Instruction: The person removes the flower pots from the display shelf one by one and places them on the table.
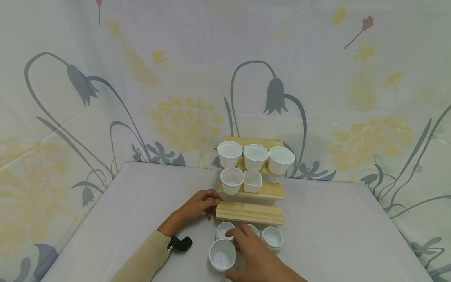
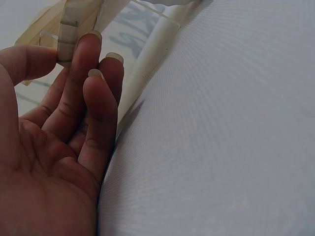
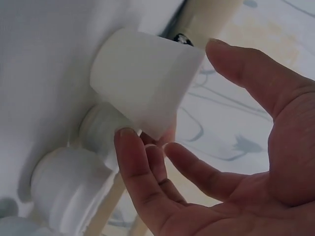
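White cup (image 1: pixel 222 253) within right grip (image 1: pixel 254 251), spanned at the rim by curved thumb and fingers.
Likely light, stiff, slick; best held by opposite sides. Just beyond the grip, smaller cups (image 1: pixel 272 236), then shelf (image 1: pixel 249 212), pinched at its left end by left grip (image 1: pixel 196 205). Interior shown from head; outer wall in profile only from right wrist.

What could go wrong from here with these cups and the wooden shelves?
The right hand holds the big cup near its rim, so it could slip or tip.

The front cups are close by, and the big cup or the hand might knock one.

The left hand pinches the end of the lowest shelf; if the shelves are joined, a tug might shake the upper cups.
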The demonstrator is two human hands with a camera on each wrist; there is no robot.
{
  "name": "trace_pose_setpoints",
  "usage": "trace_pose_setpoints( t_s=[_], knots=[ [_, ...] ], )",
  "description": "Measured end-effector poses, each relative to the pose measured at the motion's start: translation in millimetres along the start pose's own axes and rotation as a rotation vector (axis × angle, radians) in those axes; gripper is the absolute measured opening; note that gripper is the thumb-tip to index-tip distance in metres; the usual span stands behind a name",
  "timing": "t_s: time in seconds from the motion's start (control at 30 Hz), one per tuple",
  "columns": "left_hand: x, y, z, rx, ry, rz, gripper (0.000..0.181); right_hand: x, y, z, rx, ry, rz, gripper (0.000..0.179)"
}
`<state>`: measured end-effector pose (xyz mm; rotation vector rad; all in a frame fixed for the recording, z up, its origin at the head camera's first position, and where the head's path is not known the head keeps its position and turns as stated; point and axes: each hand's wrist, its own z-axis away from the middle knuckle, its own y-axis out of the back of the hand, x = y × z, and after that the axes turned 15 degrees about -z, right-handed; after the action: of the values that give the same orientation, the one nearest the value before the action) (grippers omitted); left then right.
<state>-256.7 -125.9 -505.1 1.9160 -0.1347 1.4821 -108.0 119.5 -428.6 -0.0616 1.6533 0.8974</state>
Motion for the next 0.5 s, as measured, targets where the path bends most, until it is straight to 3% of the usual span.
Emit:
trace_pose_setpoints(
  t_s=[0.27, 0.5],
  knots=[
    [0.7, -0.2, -0.1, -0.005, -0.003, 0.002, 0.022, -6, 12, -0.6, 0.100, 0.085, 0.018, 0.060],
    [1.6, -0.4, 0.3, -0.001, 0.004, 0.000, 0.023, -6, 24, -3.6, 0.238, 0.114, 0.007, 0.053]
  ],
)
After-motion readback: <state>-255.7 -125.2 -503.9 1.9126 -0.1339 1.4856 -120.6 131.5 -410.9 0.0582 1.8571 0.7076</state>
